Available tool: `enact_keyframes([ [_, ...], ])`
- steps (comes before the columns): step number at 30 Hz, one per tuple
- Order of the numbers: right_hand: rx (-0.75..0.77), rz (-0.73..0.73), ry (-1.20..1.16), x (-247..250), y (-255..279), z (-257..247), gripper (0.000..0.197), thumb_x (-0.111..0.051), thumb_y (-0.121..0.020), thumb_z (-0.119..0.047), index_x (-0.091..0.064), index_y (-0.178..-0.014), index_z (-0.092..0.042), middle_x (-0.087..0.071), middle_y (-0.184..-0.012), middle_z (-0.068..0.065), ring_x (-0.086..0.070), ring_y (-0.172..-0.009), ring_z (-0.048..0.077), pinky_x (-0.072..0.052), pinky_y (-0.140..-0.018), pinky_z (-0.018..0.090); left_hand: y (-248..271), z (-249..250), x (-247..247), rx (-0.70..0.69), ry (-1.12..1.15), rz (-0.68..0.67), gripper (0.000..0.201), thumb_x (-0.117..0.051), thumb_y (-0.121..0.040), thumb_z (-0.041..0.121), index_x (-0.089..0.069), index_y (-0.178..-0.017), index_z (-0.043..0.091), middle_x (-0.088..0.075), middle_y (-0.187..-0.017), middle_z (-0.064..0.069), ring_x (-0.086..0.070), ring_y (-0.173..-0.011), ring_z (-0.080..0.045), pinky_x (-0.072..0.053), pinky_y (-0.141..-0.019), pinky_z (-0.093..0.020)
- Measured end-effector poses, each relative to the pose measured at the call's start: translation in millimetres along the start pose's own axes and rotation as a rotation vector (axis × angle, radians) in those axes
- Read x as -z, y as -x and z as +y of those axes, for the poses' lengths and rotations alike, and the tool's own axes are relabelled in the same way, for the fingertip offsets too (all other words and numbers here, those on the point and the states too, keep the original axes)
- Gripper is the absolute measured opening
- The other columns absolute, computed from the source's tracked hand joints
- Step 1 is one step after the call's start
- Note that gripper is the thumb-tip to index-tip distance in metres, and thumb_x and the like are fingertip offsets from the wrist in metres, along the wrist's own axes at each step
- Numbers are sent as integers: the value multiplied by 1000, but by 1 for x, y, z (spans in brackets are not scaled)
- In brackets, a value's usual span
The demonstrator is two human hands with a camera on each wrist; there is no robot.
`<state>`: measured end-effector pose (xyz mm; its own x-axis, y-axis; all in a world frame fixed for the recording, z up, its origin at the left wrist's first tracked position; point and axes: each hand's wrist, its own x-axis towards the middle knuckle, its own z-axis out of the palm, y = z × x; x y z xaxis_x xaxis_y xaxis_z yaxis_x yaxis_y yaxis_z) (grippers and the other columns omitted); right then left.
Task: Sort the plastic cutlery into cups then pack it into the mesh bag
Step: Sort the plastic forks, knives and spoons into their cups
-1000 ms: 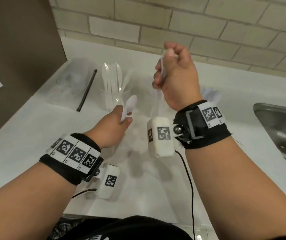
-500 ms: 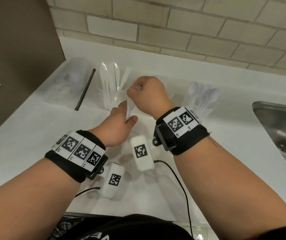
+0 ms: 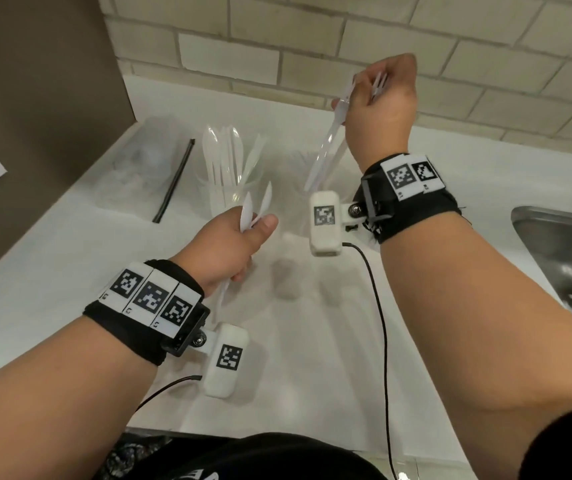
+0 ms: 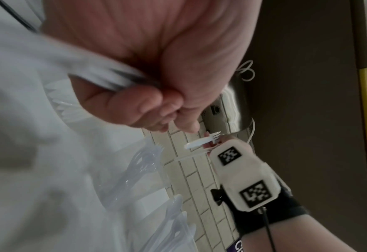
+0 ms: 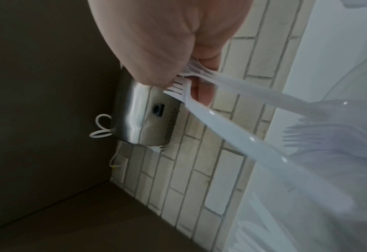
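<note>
My right hand [image 3: 364, 95] is raised near the tiled wall and grips several white plastic forks [image 3: 329, 143] by their heads, handles hanging down. In the right wrist view the fingers [image 5: 201, 92] pinch the fork [image 5: 221, 122] tines. My left hand [image 3: 253, 233] is lower, above the counter, gripping white cutlery [image 3: 248, 211] with pointed tips that stick up past the thumb. Just beyond it a clear cup [image 3: 229, 188] holds upright knives. A second clear cup [image 5: 320, 134] holds forks. The mesh bag [image 3: 139, 168] lies flat at the back left.
A steel sink [image 3: 561, 254] sits at the right edge of the white counter [image 3: 70, 271]. A brown panel [image 3: 35, 116] stands on the left. A metal box [image 5: 139, 119] hangs on the tiled wall. Cables run from both wrist cameras.
My right hand dipped to the left hand half a second ago, then rose to the upper right with forks in it. The left hand stayed nearly in place.
</note>
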<state>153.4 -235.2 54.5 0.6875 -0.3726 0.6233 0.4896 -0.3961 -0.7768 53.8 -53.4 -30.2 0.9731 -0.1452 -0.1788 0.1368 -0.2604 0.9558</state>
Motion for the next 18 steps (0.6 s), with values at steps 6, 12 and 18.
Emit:
enact_keyframes([
  [6, -41, -27, 33, -4, 9, 30, 36, -36, -83, 10, -36, -75, -25, -48, -73, -6, -53, -57, -8, -53, -59, 15, -1, 3, 2, 119, 69, -63, 33, -67, -86, 26, -53, -115, 21, -45, -86, -2, -41, -59, -13, -39, -53, -27],
  [12, -145, -11, 128, -5, 13, 61, 28, -40, -85, 3, -38, -78, -24, -49, -72, -6, -58, -61, 6, -51, -60, 23, 0, 9, -3, 201, 179, -59, 31, -55, -89, 8, -50, -119, 13, -44, -89, -3, -35, -60, -13, -34, -49, -27],
  [18, -310, -3, 233, 2, 0, 77, 22, -39, -81, -1, -41, -83, -23, -52, -75, -1, -63, -74, 30, -53, -70, 37, 0, 13, -7, 227, 235, -69, 26, -50, -90, 5, -52, -117, 9, -47, -87, -2, -35, -59, -14, -31, -48, -26],
])
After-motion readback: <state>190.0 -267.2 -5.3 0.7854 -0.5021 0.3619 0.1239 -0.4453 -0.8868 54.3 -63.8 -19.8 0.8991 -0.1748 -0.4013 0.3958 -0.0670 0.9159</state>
